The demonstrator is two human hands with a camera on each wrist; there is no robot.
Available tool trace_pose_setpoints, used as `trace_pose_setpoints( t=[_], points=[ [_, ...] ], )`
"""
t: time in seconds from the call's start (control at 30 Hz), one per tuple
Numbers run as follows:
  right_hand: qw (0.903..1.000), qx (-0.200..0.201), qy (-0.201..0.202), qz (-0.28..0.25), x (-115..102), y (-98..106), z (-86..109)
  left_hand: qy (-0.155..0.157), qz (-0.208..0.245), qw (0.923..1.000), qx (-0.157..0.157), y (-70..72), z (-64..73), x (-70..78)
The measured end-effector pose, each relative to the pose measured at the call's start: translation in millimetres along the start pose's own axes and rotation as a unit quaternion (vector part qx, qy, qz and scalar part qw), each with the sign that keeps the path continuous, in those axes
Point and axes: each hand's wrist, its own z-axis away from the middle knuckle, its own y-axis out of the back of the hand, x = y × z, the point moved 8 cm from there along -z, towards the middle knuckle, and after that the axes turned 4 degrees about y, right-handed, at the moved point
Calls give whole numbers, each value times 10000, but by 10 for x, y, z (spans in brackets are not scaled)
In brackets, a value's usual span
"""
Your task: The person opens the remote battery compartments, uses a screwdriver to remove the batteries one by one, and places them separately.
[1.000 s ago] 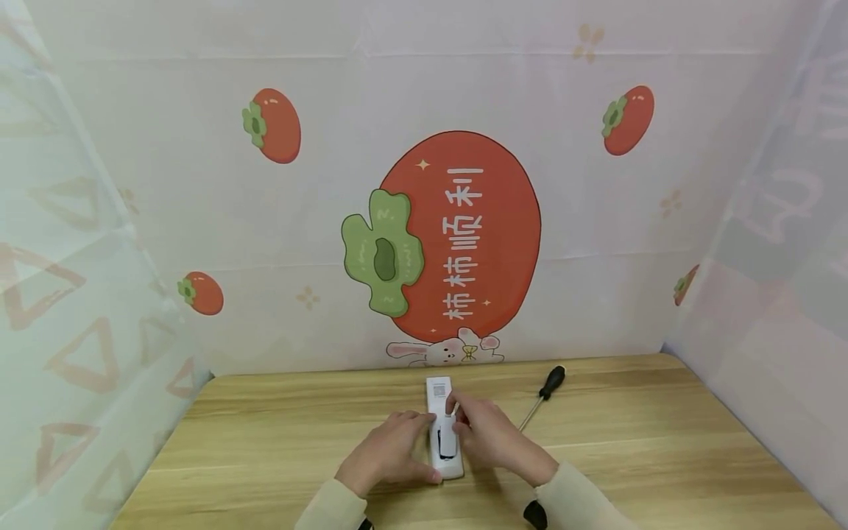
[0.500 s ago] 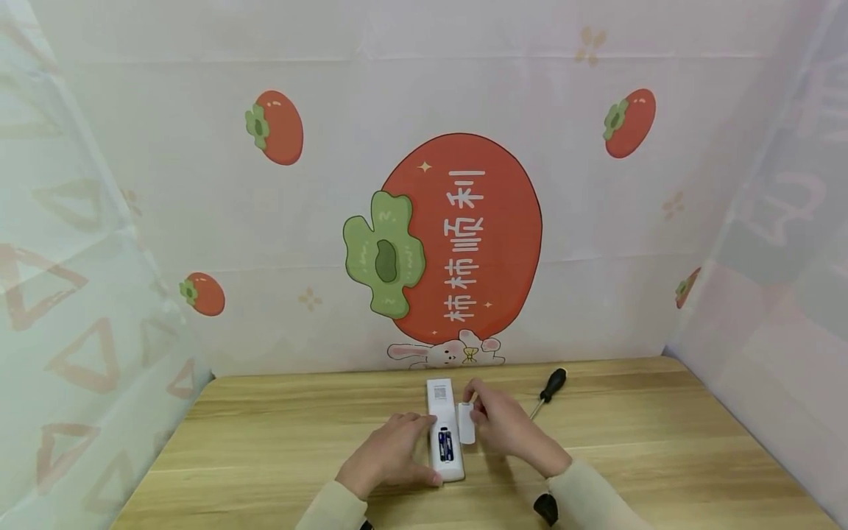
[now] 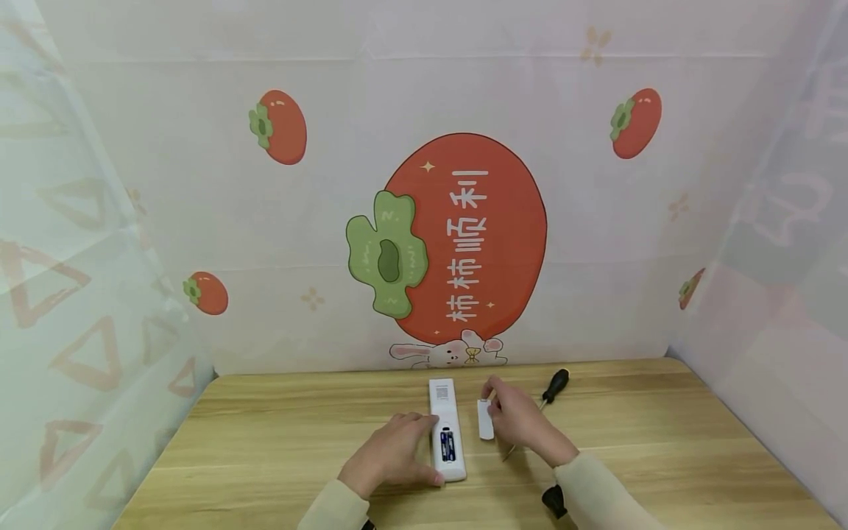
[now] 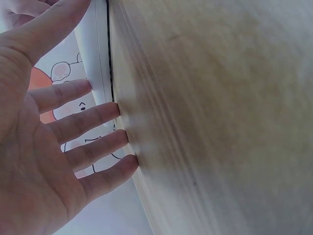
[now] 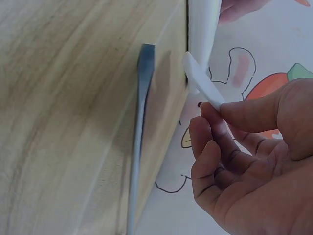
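A white remote control (image 3: 442, 405) lies back-up on the table, its battery compartment uncovered with dark batteries (image 3: 447, 447) inside. Beside it my left hand (image 3: 391, 453) touches its left edge with a fingertip and its lower end with the thumb. In the left wrist view that hand's fingers are straight and spread, some tips on the wood next to the remote. My right hand (image 3: 523, 421) pinches the white battery cover (image 3: 486, 421) between thumb and fingers, right of the remote. The right wrist view shows the cover (image 5: 205, 82) edge-on, tilted, overlapping the remote.
A screwdriver (image 3: 558, 383) with a black handle lies behind the right hand; its flat blade (image 5: 145, 68) shows in the right wrist view, near that hand. The wooden table (image 3: 265, 427) ends at a persimmon-printed backdrop (image 3: 318, 110).
The right hand has lifted the battery cover off the remote and moved it to the right, exposing the batteries. The left hand has stayed at the remote.
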Motion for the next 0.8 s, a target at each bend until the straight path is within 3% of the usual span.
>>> trace_pose_setpoints(
  t=[0.8],
  points=[
    [9987,-292,-399,140,158,-117,-15,-77,-76,9999,103,8,13,23]
  ],
)
